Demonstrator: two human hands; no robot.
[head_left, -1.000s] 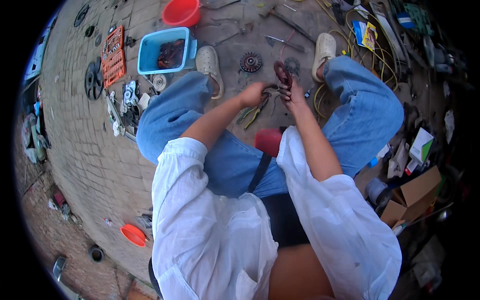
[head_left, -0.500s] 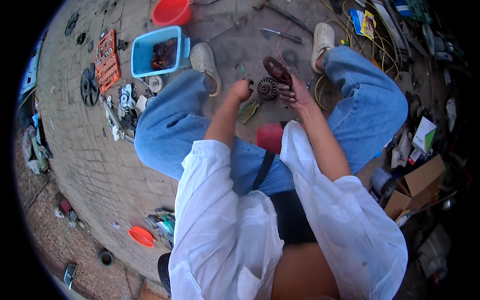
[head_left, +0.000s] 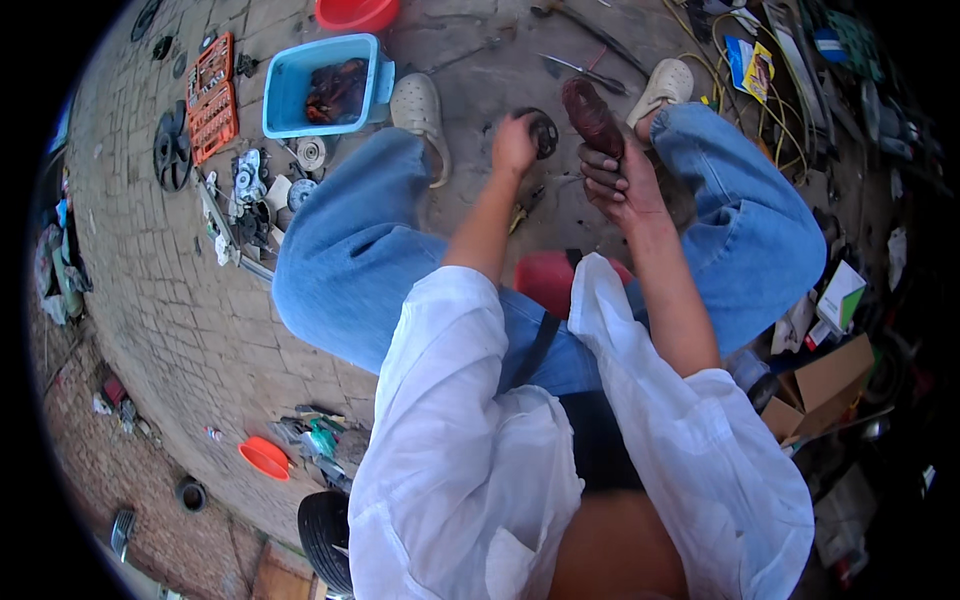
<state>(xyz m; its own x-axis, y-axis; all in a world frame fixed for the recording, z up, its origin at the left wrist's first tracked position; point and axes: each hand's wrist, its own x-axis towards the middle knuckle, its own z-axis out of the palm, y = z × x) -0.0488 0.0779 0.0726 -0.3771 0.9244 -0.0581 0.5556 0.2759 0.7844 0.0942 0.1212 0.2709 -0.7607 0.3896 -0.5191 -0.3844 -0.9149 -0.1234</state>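
Observation:
My left hand (head_left: 514, 148) is closed around the edge of a dark round metal part (head_left: 543, 134), which faces right and hangs above the ground between my feet. Just to its right, my right hand (head_left: 617, 183) grips the lower end of a reddish-brown wire coil (head_left: 591, 112), held tilted up and away from me. The fingertips of that hand look blackened. The two parts are apart. Below my left wrist, yellow-handled pliers (head_left: 521, 212) lie on the ground, partly hidden by my forearm.
At the left stand a light-blue basin (head_left: 277, 95) holding dark reddish parts, a red basin (head_left: 357, 12) and an orange socket set (head_left: 212, 112). A screwdriver (head_left: 592, 75) and a hammer (head_left: 585, 30) lie ahead. On the right are yellow cables (head_left: 700, 55) and an open cardboard box (head_left: 828, 388).
My left hand has moved right and now holds the dark round part. My right hand has shifted right and turned the coil more upright. The view has shifted slightly.

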